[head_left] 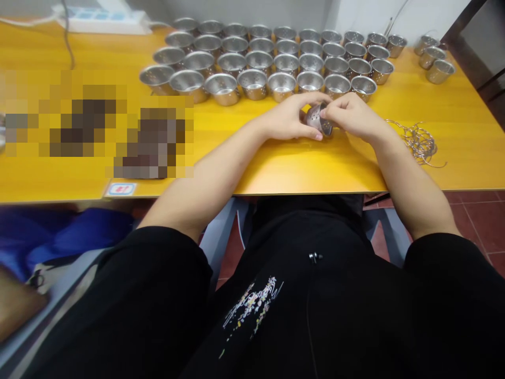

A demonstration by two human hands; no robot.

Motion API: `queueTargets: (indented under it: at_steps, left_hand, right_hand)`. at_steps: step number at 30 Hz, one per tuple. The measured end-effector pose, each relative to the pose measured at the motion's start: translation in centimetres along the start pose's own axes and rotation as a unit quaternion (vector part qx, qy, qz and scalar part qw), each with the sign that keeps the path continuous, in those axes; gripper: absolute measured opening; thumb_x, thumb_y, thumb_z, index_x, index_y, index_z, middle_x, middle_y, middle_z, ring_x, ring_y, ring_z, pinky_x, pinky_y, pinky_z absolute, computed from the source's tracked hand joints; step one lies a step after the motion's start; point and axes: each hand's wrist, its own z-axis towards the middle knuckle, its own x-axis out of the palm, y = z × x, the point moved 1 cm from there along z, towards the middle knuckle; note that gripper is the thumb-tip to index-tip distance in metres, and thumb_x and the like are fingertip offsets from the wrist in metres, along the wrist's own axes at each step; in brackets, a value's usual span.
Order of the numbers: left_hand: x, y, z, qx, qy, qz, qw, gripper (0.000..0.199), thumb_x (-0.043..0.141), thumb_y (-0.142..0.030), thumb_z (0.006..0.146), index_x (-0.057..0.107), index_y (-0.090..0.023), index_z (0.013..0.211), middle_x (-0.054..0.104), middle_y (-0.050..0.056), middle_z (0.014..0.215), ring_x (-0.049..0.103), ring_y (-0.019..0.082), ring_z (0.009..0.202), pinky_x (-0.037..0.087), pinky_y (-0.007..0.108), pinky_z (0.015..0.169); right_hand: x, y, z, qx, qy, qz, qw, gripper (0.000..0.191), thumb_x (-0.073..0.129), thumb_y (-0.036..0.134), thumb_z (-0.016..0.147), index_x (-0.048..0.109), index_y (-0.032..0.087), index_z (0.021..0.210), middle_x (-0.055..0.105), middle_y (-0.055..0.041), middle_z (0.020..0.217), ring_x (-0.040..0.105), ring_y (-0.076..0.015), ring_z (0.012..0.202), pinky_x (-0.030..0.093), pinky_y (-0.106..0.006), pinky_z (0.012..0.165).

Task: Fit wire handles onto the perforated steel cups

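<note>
A small metal cup with punched holes (315, 119) lies tilted on its side between my hands, just above the yellow table (276, 168). My left hand (294, 116) is curled round the cup from the left, thumb below and fingers above. At the cup's right side, my right hand (351, 115) has its fingers pinched together at the rim; whatever they pinch is too small to make out. Behind my hands, several similar metal cups (252, 84) stand upright in rows. A tangle of thin metal wires (420, 143) lies right of my right forearm.
A few more cups (440, 71) stand at the table's far right. A white power strip (106, 21) sits at the back left, with a cable hanging near it. Blurred-out dark objects (152, 145) lie on the left. The table's front edge is near my body.
</note>
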Motion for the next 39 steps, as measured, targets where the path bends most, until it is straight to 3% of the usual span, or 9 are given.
queueTargets:
  at_steps: [6,9,13,19,26,29,31,34,39]
  left_hand:
    - [0.4,-0.3,0.0,-0.012,-0.009,0.006,1.0,0.114,0.11,-0.075,0.074,0.081,-0.03,0.175,0.075,0.016,0.187,0.069,0.051,0.176,0.068,0.058,0.138]
    - [0.5,0.2,0.2,-0.019,-0.015,0.004,1.0,0.117,0.11,-0.081,0.071,0.082,-0.028,0.171,0.078,0.018,0.181,0.072,0.052,0.172,0.068,0.057,0.137]
    - [0.3,1.1,0.1,-0.022,-0.03,-0.021,0.999,0.119,0.113,-0.082,0.066,0.083,-0.029,0.168,0.082,0.018,0.172,0.079,0.051,0.162,0.07,0.055,0.13]
    - [0.1,1.3,-0.1,-0.011,-0.047,-0.005,0.999,0.116,0.113,-0.079,0.068,0.08,-0.031,0.169,0.078,0.018,0.18,0.069,0.053,0.175,0.063,0.06,0.141]
    - [-0.4,2.3,-0.1,0.01,-0.043,0.031,0.999,0.124,0.112,-0.07,0.07,0.069,-0.033,0.18,0.071,0.017,0.189,0.064,0.051,0.182,0.048,0.064,0.158]
    - [-0.5,2.5,-0.1,0.005,-0.039,0.034,0.999,0.125,0.112,-0.07,0.068,0.07,-0.033,0.18,0.071,0.017,0.19,0.062,0.053,0.184,0.046,0.065,0.16]
    - [-0.6,2.4,-0.1,0.004,-0.035,0.028,0.999,0.124,0.111,-0.07,0.068,0.072,-0.031,0.179,0.074,0.018,0.188,0.065,0.054,0.182,0.046,0.066,0.16]
    - [-0.6,2.0,0.0,0.012,-0.038,0.02,0.999,0.119,0.109,-0.07,0.071,0.073,-0.033,0.179,0.074,0.017,0.188,0.068,0.051,0.179,0.047,0.065,0.16]
    - [-0.9,1.5,0.0,0.019,-0.044,0.027,0.998,0.117,0.109,-0.071,0.071,0.075,-0.038,0.178,0.077,0.014,0.185,0.069,0.05,0.177,0.049,0.067,0.157]
  right_hand:
    - [0.5,-1.1,0.9,0.036,-0.032,0.033,0.998,0.066,0.098,0.052,0.104,0.05,0.026,0.066,0.036,0.0029,0.058,0.03,-0.0141,0.061,0.023,-0.032,0.053]
    - [0.4,-2.3,1.4,0.048,-0.03,0.069,0.996,0.069,0.103,0.063,0.101,0.049,0.029,0.073,0.034,0.0035,0.059,0.032,-0.0165,0.063,0.034,-0.036,0.055]
    - [-0.4,-3.8,1.5,0.053,-0.001,0.164,0.985,0.08,0.097,0.091,0.1,0.044,0.035,0.08,0.031,0.0031,0.064,0.036,-0.0218,0.066,0.047,-0.044,0.06]
    - [-1.0,-4.1,1.8,0.024,0.011,0.237,0.971,0.093,0.095,0.113,0.08,0.043,0.036,0.08,0.041,0.0029,0.067,0.03,-0.0203,0.068,0.038,-0.046,0.064]
    - [-0.9,-2.8,1.9,-0.023,-0.042,0.264,0.963,0.087,0.083,0.114,0.093,0.052,0.034,0.085,0.044,0.0048,0.069,0.031,-0.0175,0.064,0.028,-0.043,0.066]
    - [-1.4,-3.1,2.0,-0.022,-0.081,0.291,0.953,0.076,0.091,0.099,0.091,0.054,0.033,0.092,0.048,0.0062,0.072,0.032,-0.0153,0.063,0.025,-0.042,0.064]
    - [-1.7,-3.6,2.2,-0.014,-0.113,0.288,0.951,0.066,0.097,0.087,0.088,0.061,0.032,0.096,0.058,0.0044,0.076,0.037,-0.0152,0.063,0.027,-0.041,0.063]
    - [-1.9,-4.6,2.5,0.005,-0.146,0.223,0.964,0.063,0.098,0.086,0.089,0.07,0.031,0.101,0.074,-0.0007,0.086,0.05,-0.0173,0.065,0.034,-0.04,0.061]
    - [-1.3,-5.6,2.5,0.008,-0.112,0.141,0.984,0.064,0.098,0.093,0.098,0.075,0.033,0.1,0.088,-0.0027,0.092,0.06,-0.0199,0.062,0.044,-0.041,0.057]
